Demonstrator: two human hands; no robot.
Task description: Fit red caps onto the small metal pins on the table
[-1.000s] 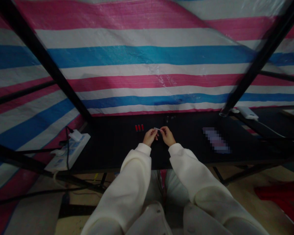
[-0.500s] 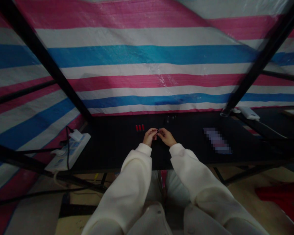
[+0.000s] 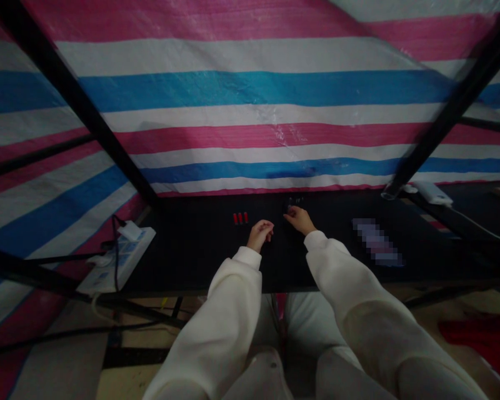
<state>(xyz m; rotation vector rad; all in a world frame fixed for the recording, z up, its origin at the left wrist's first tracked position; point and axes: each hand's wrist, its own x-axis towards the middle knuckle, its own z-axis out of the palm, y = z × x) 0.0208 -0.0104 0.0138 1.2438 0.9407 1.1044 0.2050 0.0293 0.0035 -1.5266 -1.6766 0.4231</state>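
My left hand (image 3: pixel 260 235) is just above the black tabletop (image 3: pixel 183 244), its fingers curled and pinched together. Whatever may be between them is too small or hidden. Three short red cylinders (image 3: pixel 240 218) stand or lie in a row to its left, a little farther back. Farther right, my right hand (image 3: pixel 300 220) reaches toward the back of the table, thumb and fingers drawn together. Right beside its fingertips are several tiny, shiny pieces (image 3: pixel 299 200), too small to name. Anything in the right hand's pinch cannot be made out.
A blurred-out flat, phone-shaped item (image 3: pixel 377 242) lies on the right. At the left edge rests a white power strip (image 3: pixel 129 258) with plugs and cords. Black metal posts (image 3: pixel 433 122) frame the table, with a striped plastic sheet (image 3: pixel 250 89) behind. A white device (image 3: pixel 432 193) sits farther right.
My hands were together over the table's middle. The right hand has moved away, right and back, to the tiny pieces. My left hand has stayed near the same place.
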